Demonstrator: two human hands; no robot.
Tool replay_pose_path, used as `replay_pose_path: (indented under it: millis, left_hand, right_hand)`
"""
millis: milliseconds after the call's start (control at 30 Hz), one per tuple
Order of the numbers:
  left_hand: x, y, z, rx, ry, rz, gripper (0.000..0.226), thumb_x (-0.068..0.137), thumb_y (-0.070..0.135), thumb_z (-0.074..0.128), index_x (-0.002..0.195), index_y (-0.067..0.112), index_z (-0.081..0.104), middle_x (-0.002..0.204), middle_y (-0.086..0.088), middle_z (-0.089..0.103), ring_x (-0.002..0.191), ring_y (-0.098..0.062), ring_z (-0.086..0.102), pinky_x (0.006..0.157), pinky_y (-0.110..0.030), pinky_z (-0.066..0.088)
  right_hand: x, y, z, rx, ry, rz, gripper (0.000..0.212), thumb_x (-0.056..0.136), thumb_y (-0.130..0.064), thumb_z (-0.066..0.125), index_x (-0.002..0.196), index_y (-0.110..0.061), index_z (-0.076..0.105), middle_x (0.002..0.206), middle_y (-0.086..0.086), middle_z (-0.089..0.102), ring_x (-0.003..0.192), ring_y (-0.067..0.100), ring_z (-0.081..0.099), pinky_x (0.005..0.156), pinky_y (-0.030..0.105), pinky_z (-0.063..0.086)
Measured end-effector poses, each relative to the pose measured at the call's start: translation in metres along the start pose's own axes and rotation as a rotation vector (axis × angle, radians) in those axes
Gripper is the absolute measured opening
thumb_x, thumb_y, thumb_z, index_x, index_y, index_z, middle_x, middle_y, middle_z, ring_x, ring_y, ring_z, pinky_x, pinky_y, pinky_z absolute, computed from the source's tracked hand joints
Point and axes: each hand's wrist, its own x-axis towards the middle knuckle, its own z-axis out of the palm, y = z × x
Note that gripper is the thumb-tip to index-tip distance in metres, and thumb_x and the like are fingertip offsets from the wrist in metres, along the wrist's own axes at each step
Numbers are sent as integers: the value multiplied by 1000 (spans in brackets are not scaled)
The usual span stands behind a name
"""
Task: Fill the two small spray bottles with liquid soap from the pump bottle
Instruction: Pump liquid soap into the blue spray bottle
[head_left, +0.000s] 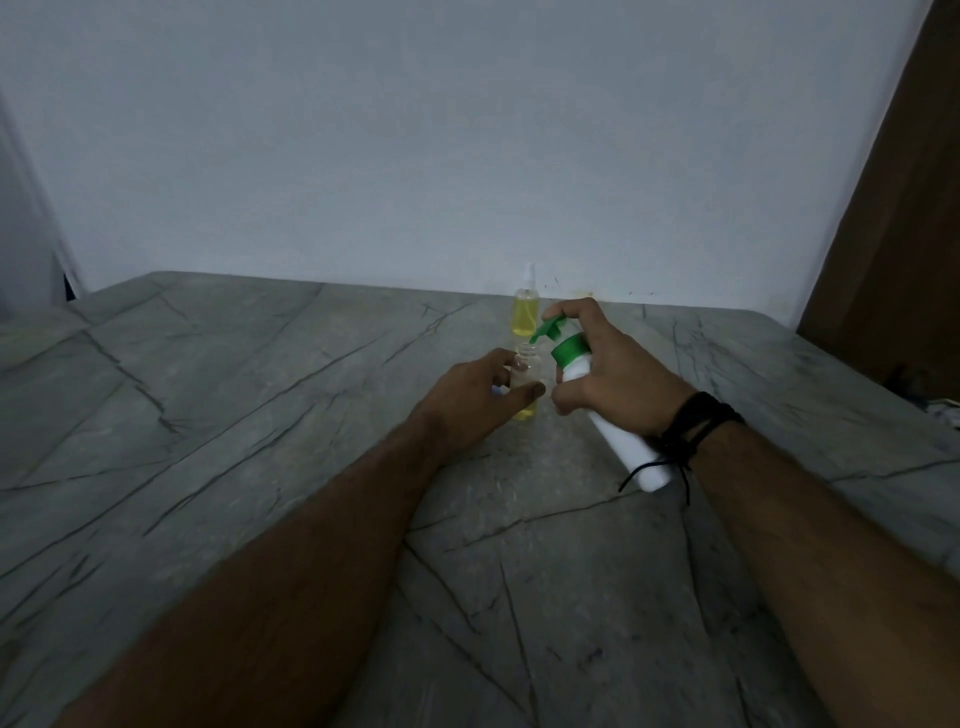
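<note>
My left hand (475, 402) grips a small clear spray bottle (529, 370) that stands uncapped on the stone table, with a little yellow liquid at its bottom. My right hand (605, 374) holds a white pump bottle (618, 441) with a green pump head (558, 335), tilted so that its spout hangs just over the small bottle's open neck; a finger rests on the pump top. Behind them, near the wall, stands a second small spray bottle (525, 309), filled with yellow liquid and with its white sprayer on.
The grey veined stone table (260, 415) runs back to a pale wall. A brown wooden panel (893, 234) rises at the right. A dark cord band is tied around my right wrist (691, 426). Some small items lie at the far right edge (943, 410).
</note>
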Motion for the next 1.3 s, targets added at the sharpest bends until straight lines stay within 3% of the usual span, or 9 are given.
replay_pose_path:
  millis: [433, 633, 867, 1067, 1300]
  left_hand:
    - [1, 0, 0, 7, -8, 0, 57, 90, 52, 61, 136, 22, 50, 132, -4, 62, 107, -16, 62, 83, -27, 48]
    - [0, -1, 0, -10, -4, 2, 58, 89, 53, 62, 137, 22, 51, 130, -3, 63, 108, -16, 63, 87, -30, 51]
    - [1, -1, 0, 8, -11, -5, 59, 89, 55, 60, 138, 23, 49, 132, -2, 61, 108, -16, 62, 82, -26, 48]
    - [0, -1, 0, 2, -9, -11, 61, 89, 56, 60, 138, 23, 49, 131, -2, 62, 108, -17, 63, 88, -33, 53]
    - [0, 1, -1, 11, -11, -19, 59, 89, 56, 59, 137, 24, 48, 132, -2, 61, 108, -16, 61, 84, -28, 49]
  right_hand:
    - [0, 0, 0, -3, -4, 0, 82, 68, 0, 76, 132, -33, 39, 88, -2, 62, 70, 16, 61, 60, 26, 47]
    - [-1, 1, 1, 8, 3, -3, 85, 69, -4, 80, 135, -37, 38, 90, -8, 62, 73, 13, 62, 63, 23, 47]
    - [-1, 0, 0, 0, -4, 2, 80, 68, 0, 76, 131, -33, 40, 89, -2, 62, 71, 15, 61, 61, 27, 48]
    - [0, 1, 1, 18, 2, 11, 87, 68, -5, 80, 136, -40, 37, 92, -4, 63, 75, 18, 64, 64, 27, 50]
    - [0, 1, 0, 15, 5, 12, 80, 68, 0, 77, 131, -32, 39, 88, 1, 64, 71, 17, 62, 62, 30, 50]
